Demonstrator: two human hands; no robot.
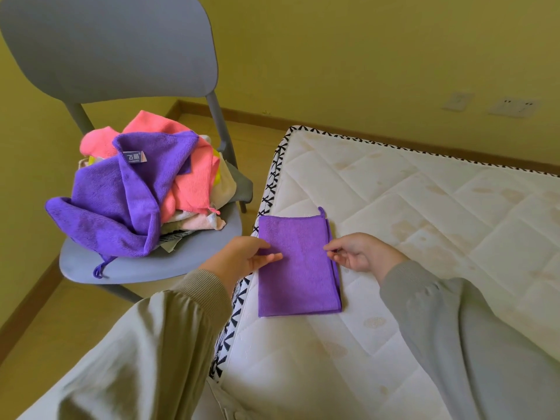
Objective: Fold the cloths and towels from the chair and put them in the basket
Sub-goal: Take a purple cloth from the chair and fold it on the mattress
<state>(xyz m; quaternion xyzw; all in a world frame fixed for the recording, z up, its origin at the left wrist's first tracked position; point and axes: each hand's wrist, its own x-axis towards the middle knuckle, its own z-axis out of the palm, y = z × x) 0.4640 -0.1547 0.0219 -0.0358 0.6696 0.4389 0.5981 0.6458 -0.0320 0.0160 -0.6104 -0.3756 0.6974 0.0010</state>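
Closest to me, both arms are in shot, left sleeve (151, 344) and right sleeve (460, 328) in pale grey-green, reaching over the near corner of the mattress (439, 192). Between the hands I've got the purple cloth (298, 277), folded to a tall, neat rectangle. It lies flat on the quilted white top, just inside the black-and-white patterned edge.

The left hand (242, 259) comes in from the left. Its fingers (274, 257) are straight and laid on the cloth's left margin, thumb on top too, nothing curled round it. The right hand (357, 253) is at the opposite edge, thumb and forefinger closed in a pinch on the doubled right-hand border, the other fingers curled under. A small hanging loop (321, 211) sticks up from the cloth's far right corner.

Further out on the left, the grey chair (106, 50) stands on the wooden floor (36, 313), just beside the mattress corner. Its seat carries the pile (197, 221), not yet folded. A big purple towel (115, 207) drapes over the front, with a label (135, 157) showing near its top. There are pink cloths (191, 183) behind and beside it, and cream and yellow bits poking out underneath.

Farthest off is the yellow wall (363, 40), with two sockets (515, 107) low down on the right.
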